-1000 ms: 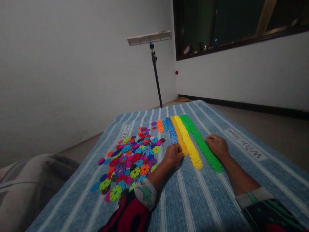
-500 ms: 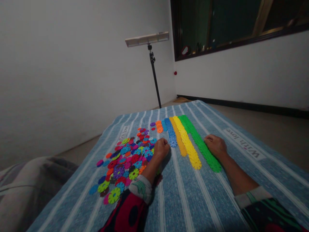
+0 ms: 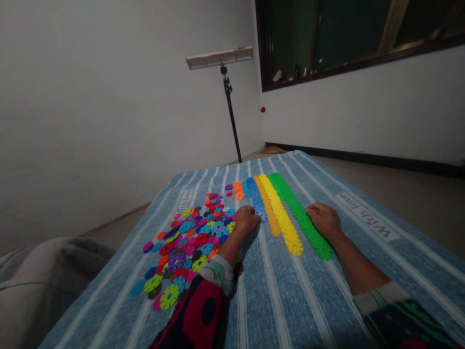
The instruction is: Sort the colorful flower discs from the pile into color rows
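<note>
My left hand (image 3: pixel 247 219) is closed, its fingertips at the near end of a row of blue flower-shaped discs (image 3: pixel 257 199). What is between those fingers, if anything, is hidden. Beside the long green row of discs (image 3: pixel 304 223) rests my right hand (image 3: pixel 324 220), fingers curled in, with nothing showing in them. Between the hands lie an overlapping yellow row (image 3: pixel 283 218) and a darker orange-yellow row (image 3: pixel 269 208). A loose heap of mixed-colour discs (image 3: pixel 192 242) spreads to the left of my left forearm.
Short orange (image 3: pixel 239 190) and light-blue (image 3: pixel 246 188) rows lie farther back, near a single purple disc (image 3: pixel 228 187). Everything rests on a striped blue cloth (image 3: pixel 290 300). A lamp on a stand (image 3: pixel 228 92) rises behind it. Grey fabric (image 3: pixel 54 276) bulges at the lower left.
My left hand has moved a little to the right, and its fingertips have come to the near end of the blue row. My right hand stays in place.
</note>
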Available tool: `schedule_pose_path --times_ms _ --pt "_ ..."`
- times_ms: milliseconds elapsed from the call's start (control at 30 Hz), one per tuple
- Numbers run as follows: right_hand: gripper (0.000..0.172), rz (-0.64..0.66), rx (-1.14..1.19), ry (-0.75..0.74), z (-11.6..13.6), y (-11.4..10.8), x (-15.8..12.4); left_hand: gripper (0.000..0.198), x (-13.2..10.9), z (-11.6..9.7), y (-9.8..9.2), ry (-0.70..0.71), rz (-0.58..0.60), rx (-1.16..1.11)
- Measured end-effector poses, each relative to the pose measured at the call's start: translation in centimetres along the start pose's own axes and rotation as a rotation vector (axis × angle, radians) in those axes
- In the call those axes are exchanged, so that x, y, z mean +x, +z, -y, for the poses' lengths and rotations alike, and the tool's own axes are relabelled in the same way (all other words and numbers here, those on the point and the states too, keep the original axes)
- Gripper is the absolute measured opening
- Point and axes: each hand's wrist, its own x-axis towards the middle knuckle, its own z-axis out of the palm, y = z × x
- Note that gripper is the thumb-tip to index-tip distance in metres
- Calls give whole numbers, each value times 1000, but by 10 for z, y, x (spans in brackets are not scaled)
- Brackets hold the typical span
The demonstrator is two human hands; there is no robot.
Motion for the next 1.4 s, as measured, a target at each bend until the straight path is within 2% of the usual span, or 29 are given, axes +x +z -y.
schedule_pose_path --times_ms 233,567,833,1400 --pt "27 11 -4 -5 0 -1 -1 8 1 1 1 13 10 45" --pt "27 25 -30 7 3 -4 -1 14 1 -3 -2 36 16 65" --pt "27 36 -37 8 4 -5 -1 3 3 -5 0 23 47 170" --pt "28 41 -57 22 5 -6 -1 7 3 -2 -1 28 58 193"
